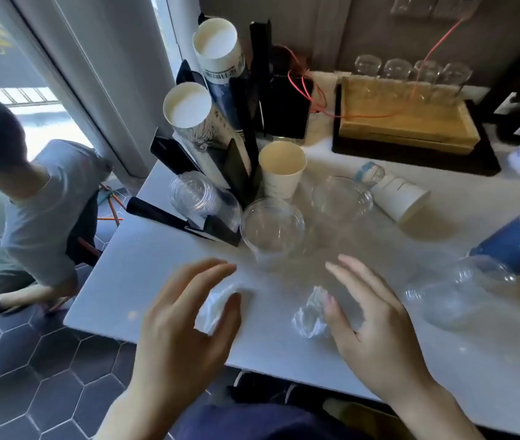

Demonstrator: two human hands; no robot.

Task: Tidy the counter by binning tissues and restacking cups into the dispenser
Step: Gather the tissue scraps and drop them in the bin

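Note:
Two crumpled white tissues lie near the counter's front edge. My left hand (185,315) hovers over the left tissue (215,309), fingers spread, not gripping. My right hand (376,325) hovers beside the right tissue (311,315), also open. A black cup dispenser (239,173) at the counter's left holds two paper cup stacks (201,119) and clear cups (195,193). Loose on the counter are an upright clear cup (271,230), a cream paper cup (280,173), a clear glass cup (338,198), a white paper cup on its side (398,195), a tipped blue cup (519,239) and a tipped clear cup (449,296).
A wooden tray (411,122) with upturned glasses and a red cable stands at the back. A person in a grey shirt (39,211) crouches on the tiled floor to the left of the counter. The counter's front edge (252,360) runs just under my hands.

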